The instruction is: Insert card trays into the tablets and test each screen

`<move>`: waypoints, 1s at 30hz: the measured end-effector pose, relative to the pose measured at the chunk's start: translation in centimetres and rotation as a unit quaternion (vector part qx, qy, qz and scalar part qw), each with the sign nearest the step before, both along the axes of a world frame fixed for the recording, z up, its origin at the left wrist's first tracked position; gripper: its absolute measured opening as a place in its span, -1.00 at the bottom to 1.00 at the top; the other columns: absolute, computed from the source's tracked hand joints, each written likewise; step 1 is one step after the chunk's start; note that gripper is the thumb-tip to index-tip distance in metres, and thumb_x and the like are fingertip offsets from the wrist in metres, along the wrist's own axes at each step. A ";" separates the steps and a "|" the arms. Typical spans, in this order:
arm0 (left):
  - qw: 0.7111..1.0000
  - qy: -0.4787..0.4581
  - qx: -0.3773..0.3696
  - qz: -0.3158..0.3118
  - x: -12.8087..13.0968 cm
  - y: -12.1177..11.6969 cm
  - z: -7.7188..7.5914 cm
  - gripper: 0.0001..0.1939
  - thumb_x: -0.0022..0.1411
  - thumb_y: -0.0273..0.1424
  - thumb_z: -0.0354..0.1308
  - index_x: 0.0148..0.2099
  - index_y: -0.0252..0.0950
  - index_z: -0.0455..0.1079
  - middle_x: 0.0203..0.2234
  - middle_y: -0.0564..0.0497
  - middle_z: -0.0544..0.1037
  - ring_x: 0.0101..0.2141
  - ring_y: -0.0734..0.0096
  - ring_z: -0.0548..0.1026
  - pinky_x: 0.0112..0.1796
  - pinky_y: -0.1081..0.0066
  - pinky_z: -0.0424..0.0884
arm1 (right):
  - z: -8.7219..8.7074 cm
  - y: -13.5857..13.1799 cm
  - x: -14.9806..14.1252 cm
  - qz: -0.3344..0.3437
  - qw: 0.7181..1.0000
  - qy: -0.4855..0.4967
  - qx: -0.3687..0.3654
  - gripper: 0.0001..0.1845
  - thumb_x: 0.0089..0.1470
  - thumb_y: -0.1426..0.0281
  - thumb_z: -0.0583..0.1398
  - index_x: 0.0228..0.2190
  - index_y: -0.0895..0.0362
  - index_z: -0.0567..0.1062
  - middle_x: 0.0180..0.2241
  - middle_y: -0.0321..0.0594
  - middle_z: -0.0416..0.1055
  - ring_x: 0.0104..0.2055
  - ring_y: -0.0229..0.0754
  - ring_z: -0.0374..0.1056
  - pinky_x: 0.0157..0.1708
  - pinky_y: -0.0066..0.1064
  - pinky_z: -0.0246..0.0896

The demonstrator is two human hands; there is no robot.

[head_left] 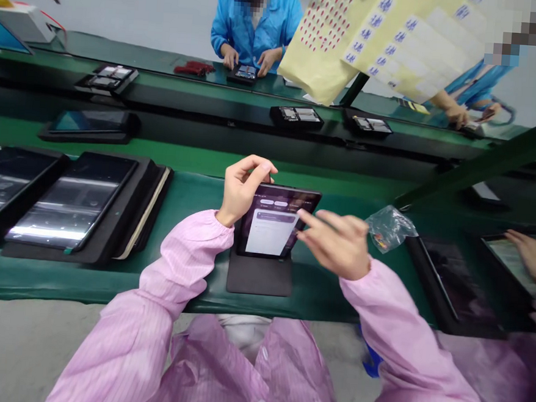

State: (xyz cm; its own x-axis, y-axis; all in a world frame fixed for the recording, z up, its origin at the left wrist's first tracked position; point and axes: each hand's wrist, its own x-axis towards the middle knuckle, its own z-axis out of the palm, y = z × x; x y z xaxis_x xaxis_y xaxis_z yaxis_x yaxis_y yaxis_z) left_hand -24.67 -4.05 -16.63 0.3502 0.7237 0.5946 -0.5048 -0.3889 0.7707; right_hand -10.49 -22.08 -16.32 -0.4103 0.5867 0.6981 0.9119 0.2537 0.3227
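At a green table, a person's left hand pinched the top edge of a tablet propped on a black folio case at lower center of the frame. The right hand, fingers loosely parted, reached the screen's right edge. The glass-faced tablet looked light, stiff, slippery and fragile, best held by its edges. A clear plastic bag lay just beyond.

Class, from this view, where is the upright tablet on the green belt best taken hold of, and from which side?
Grip the tablet by its upper left corner, coming from above and the left, where the left hand is. It stands tilted, its lower edge resting on the dark case, so the top edge is free and the screen stays uncovered.
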 end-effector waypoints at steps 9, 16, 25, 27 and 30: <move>0.996 -0.023 0.072 0.049 -0.9 -1.3 0.1 -0.78 0.30 -0.33 0.13 -0.37 -0.29 0.48 -0.54 0.09 0.45 -0.56 0.63 0.40 -0.50 0.54 0.31 | 8.8 5.5 -2.2 0.047 0.916 0.356 -0.179 -0.91 0.07 0.34 0.29 -0.45 0.07 0.56 -0.44 -0.36 0.57 -0.43 -0.28 0.47 -0.35 -0.44 0.38; 0.992 -0.025 0.097 0.079 -1.2 -1.7 0.2 -0.77 0.29 -0.32 0.12 -0.40 -0.28 0.46 -0.57 0.08 0.43 -0.56 0.59 0.37 -0.52 0.49 0.25 | 9.4 6.4 -1.9 0.042 0.904 0.301 -0.301 -0.87 0.15 0.33 0.23 -0.38 0.08 0.58 -0.44 -0.34 0.58 -0.46 -0.27 0.46 -0.45 -0.47 0.31; 0.990 -0.023 0.096 0.104 -1.1 -2.2 0.2 -0.72 0.30 -0.24 0.11 -0.43 -0.25 0.41 -0.60 0.08 0.39 -0.56 0.53 0.34 -0.52 0.43 0.24 | 10.9 6.8 -2.0 0.032 0.932 0.152 -0.328 -0.74 0.25 0.34 0.09 -0.39 0.11 0.53 -0.57 -0.32 0.46 -0.61 -0.30 0.32 -0.54 -0.44 0.09; 0.989 -0.020 0.100 0.109 -1.2 -2.2 0.2 -0.71 0.30 -0.23 0.11 -0.44 -0.25 0.40 -0.60 0.08 0.38 -0.56 0.53 0.34 -0.52 0.43 0.24 | 11.0 7.0 -2.0 0.031 0.936 0.128 -0.327 -0.73 0.25 0.31 0.09 -0.43 0.11 0.49 -0.65 -0.35 0.37 -0.68 -0.32 0.21 -0.59 -0.43 0.00; 0.989 -0.018 0.104 0.107 -1.4 -2.3 0.3 -0.72 0.30 -0.24 0.11 -0.44 -0.25 0.38 -0.60 0.08 0.38 -0.56 0.53 0.34 -0.53 0.42 0.23 | 11.1 7.1 -1.9 0.035 0.939 0.104 -0.325 -0.71 0.26 0.28 0.08 -0.45 0.10 0.46 -0.69 -0.35 0.29 -0.71 -0.33 0.11 -0.62 -0.42 -0.10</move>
State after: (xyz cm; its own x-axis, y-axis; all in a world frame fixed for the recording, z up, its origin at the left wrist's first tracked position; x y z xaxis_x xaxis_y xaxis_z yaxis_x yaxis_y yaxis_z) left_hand -26.02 -6.38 -16.33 0.1782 0.6394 0.7479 -0.4203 -0.6378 0.6454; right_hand -12.35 -14.99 -5.26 -0.3585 0.8930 0.2720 0.9114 0.3979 -0.1048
